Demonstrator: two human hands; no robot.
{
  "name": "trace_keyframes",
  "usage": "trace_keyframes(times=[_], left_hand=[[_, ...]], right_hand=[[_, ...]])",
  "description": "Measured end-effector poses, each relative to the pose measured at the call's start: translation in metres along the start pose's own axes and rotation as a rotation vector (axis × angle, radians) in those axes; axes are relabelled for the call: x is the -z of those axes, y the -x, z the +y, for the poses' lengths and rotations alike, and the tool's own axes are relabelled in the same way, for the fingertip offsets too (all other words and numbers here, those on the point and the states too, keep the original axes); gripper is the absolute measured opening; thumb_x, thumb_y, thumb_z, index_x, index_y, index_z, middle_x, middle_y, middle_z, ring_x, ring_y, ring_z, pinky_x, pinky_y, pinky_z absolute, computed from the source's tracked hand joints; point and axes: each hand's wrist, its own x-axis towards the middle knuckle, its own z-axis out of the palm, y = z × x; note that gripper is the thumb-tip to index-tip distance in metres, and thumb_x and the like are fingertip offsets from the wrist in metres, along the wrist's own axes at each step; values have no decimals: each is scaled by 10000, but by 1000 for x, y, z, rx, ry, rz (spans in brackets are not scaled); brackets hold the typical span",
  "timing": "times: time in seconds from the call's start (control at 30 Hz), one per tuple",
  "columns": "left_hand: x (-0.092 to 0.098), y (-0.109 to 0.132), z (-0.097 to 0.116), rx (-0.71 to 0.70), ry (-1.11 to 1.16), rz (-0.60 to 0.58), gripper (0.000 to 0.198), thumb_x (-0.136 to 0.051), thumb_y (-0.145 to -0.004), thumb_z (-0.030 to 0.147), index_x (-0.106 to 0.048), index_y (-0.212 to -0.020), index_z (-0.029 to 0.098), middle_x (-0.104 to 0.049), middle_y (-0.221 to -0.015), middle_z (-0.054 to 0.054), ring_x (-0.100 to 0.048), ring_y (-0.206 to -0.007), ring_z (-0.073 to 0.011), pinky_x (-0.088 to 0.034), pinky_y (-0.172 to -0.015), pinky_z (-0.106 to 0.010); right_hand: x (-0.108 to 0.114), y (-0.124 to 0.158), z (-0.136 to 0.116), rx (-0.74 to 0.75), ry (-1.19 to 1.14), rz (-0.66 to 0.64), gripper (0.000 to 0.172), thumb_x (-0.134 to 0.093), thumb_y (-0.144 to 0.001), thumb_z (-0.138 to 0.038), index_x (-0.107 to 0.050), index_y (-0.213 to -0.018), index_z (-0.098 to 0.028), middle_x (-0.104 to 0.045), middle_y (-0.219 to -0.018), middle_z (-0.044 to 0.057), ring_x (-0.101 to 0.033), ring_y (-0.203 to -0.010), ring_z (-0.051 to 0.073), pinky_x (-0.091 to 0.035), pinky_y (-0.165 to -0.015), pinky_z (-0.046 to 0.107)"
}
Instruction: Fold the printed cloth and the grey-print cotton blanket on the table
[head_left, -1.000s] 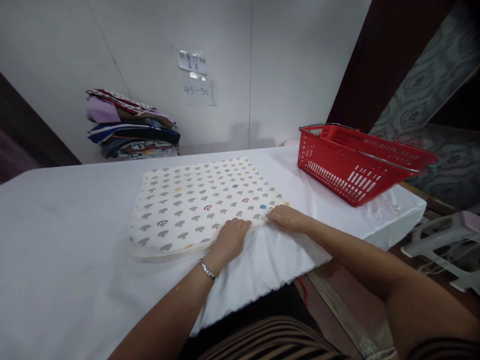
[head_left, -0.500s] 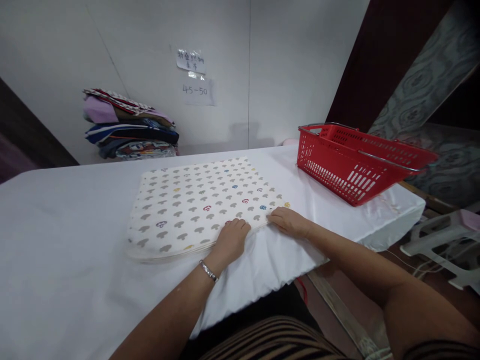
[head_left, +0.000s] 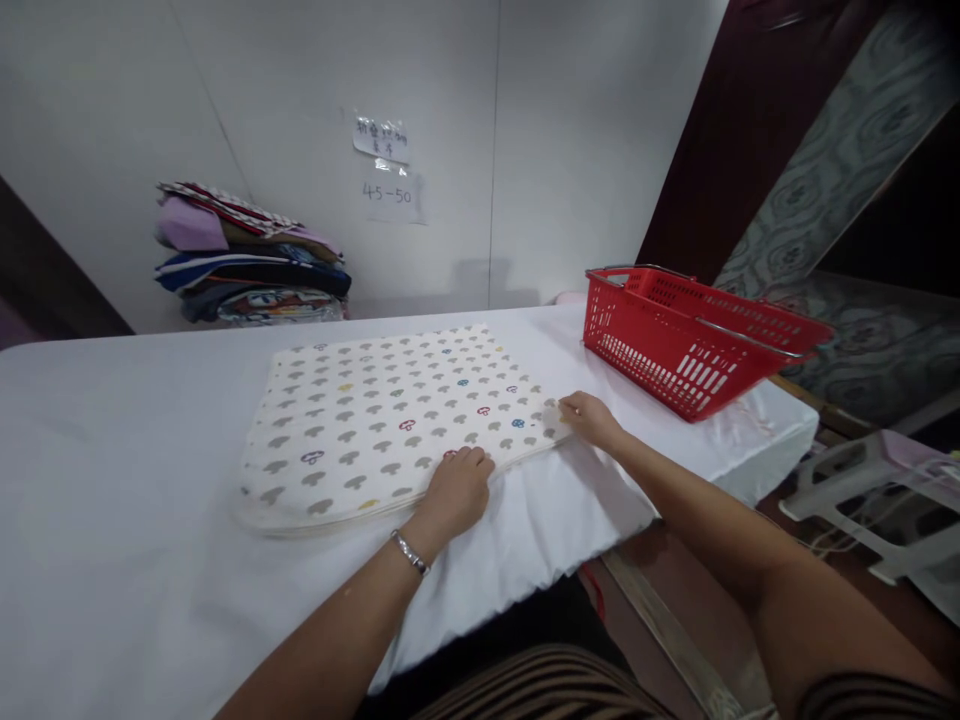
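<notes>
A folded white cloth (head_left: 382,410) printed with grey mushrooms and a few coloured ones lies flat in several layers on the table. At the middle of its near edge is my left hand (head_left: 457,490), fingers bent together over the top and closed on the edge; the thumb is mostly hidden. My right hand (head_left: 591,417) pinches the cloth's near right corner between thumb and fingers. A silver bracelet circles my left wrist.
White fabric covers the table (head_left: 127,450). A red plastic basket (head_left: 667,345) with metal handles stands at its right end. Behind the table at left is a pile of folded clothes (head_left: 251,270). Paper notes (head_left: 386,195) hang on the wall, and a white stool (head_left: 885,490) stands at right.
My right hand has slid to the right along the near edge to the cloth's corner. My left hand stays at about the same place on the edge. The view has shifted slightly.
</notes>
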Motion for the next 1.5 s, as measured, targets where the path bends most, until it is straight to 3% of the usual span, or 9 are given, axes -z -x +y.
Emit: trace_keyframes(times=[0.13, 0.23, 0.37, 0.53, 0.77, 1.17, 1.3, 1.5], left_hand=[[0, 0, 0, 0, -9, -9, 201, -395, -802, 78, -548, -867, 191, -530, -934, -53, -474, -879, -197, -361, -785, -346], [1, 0, 0, -6, -19, -11, 203, -392, -803, 71, -549, -862, 185, -537, -937, -55, -478, -883, -201, -368, -785, -349], [3, 0, 0, -13, -32, -7, 213, -384, -806, 64, -549, -872, 181, -541, -941, -59, -482, -889, -207, -376, -782, -357], [-1, -1, -2, -26, -23, -1, 220, -371, -810, 62, -549, -871, 177, -543, -935, -59, -487, -884, -208, -381, -779, -366], [-3, -2, -4, -17, 5, 3, 240, -374, -795, 46, -551, -881, 183, -547, -948, -57, -485, -901, -209, -375, -789, -371], [-8, -1, -6, -7, 33, 22, 213, -373, -806, 63, -539, -856, 188, -535, -931, -50, -475, -891, -199, -366, -787, -367], [-7, 0, -6, -13, 38, 19, 226, -361, -806, 57, -541, -853, 186, -536, -930, -49, -473, -887, -199, -368, -787, -366], [-3, -1, -4, -15, 35, 13, 214, -370, -808, 63, -540, -856, 183, -539, -931, -50, -481, -887, -205, -370, -778, -369]], right_hand=[[5, -22, 5, -253, 9, -139, 300, -490, -868, -308, -647, -694, -120, -616, -610, 58, -598, -644, 164, -414, -601, 230], [2, -29, 3, -375, -31, -227, 241, -538, -838, -298, -644, -737, -106, -592, -549, 32, -565, -492, 134, -408, -505, 218], [1, -30, 0, -451, -70, -279, 232, -576, -815, -323, -638, -766, -105, -572, -502, 17, -546, -442, 128, -413, -464, 213], [9, -20, 2, -475, -72, -296, 315, -596, -799, -383, -600, -623, -122, -494, -393, 5, -510, -413, 122, -396, -452, 210], [12, -7, 1, -489, -165, -309, 364, -615, -795, -424, -505, -567, -161, -481, -416, -28, -430, -378, 76, -309, -403, 194], [17, -4, -4, -509, -354, -302, 388, -655, -757, -482, -481, -617, -165, -569, -515, -27, -469, -407, 55, -263, -374, 175], [15, -4, 1, -501, -370, -346, 397, -651, -756, -494, -510, -608, -153, -604, -543, -3, -462, -400, 52, -261, -367, 171], [11, -6, 3, -498, -338, -308, 385, -653, -748, -507, -526, -643, -160, -584, -505, -17, -432, -385, 49, -270, -372, 170]])
